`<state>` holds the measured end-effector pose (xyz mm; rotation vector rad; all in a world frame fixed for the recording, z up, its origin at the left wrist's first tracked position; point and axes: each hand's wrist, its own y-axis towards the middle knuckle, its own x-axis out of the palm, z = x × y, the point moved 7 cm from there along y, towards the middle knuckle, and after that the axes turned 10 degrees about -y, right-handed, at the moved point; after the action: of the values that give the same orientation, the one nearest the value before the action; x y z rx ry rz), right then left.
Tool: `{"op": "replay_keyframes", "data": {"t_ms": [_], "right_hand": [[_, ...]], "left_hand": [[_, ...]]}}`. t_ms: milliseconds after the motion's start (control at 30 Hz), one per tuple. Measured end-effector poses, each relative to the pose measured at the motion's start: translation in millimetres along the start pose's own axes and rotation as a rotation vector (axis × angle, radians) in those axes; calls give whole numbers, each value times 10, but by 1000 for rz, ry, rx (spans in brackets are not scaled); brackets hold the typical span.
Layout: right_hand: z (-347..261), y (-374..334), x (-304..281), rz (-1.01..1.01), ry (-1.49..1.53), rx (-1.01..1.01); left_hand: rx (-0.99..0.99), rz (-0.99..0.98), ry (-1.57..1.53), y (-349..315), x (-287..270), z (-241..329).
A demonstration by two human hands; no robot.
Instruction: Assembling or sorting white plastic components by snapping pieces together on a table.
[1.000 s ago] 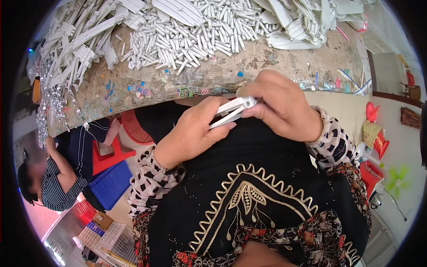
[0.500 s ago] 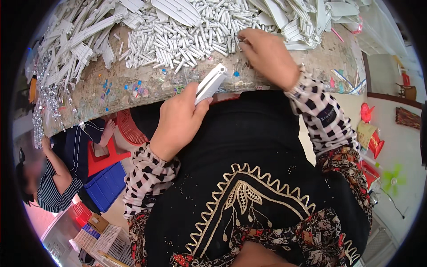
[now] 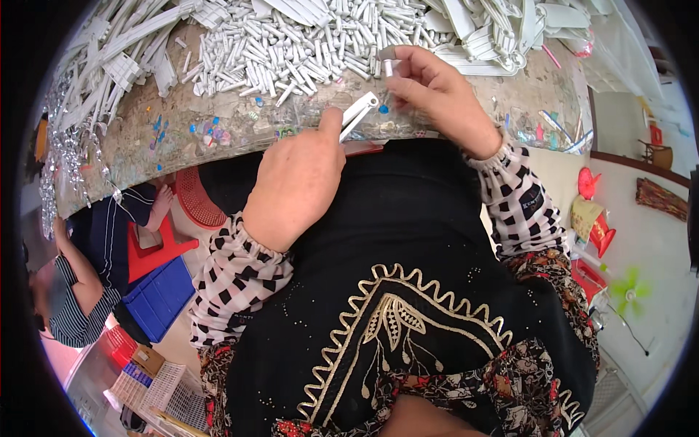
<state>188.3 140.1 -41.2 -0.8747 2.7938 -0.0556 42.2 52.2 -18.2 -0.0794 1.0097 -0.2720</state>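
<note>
We hold a flat white plastic piece (image 3: 358, 114) in our left hand (image 3: 298, 182), the thumb and fingers pressed together around its lower end, so that its upper end points up and to the right over the near edge of the table (image 3: 182, 146). Our right hand (image 3: 444, 98) is just beside it, a little further in from that edge, and its fingertips pinch a small white tube (image 3: 388, 67). The two pieces are near but they do not touch. Behind the hands, along the far edge of the table, lies a big heap of small white tubes (image 3: 291, 47). At the far left corner we see long white plastic strips (image 3: 109, 58). Small coloured bits (image 3: 207, 131) lie on the bare surface near the near edge, left of our left hand.
</note>
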Motion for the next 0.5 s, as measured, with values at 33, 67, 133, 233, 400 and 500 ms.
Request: {"op": "replay_keyframes", "data": {"t_ms": [33,67,133,233,400,500], "right_hand": [[15,-10,52,1,-2,5],[41,-19,81,43,86,-19],[117,-34,98,109,156,-83],[107,-72,118,193,15,-150],[-333,-226,181,343,-674,-516],[-364,-279,204,358,-745,-600]], "left_hand": [[-9,-12,8,11,-8,9],[-9,-14,4,23,-11,20],[-5,-36,13,39,-22,35],[20,-35,9,41,-24,41],[14,-44,-6,65,-58,38],[33,-43,-15,78,-59,17]]}}
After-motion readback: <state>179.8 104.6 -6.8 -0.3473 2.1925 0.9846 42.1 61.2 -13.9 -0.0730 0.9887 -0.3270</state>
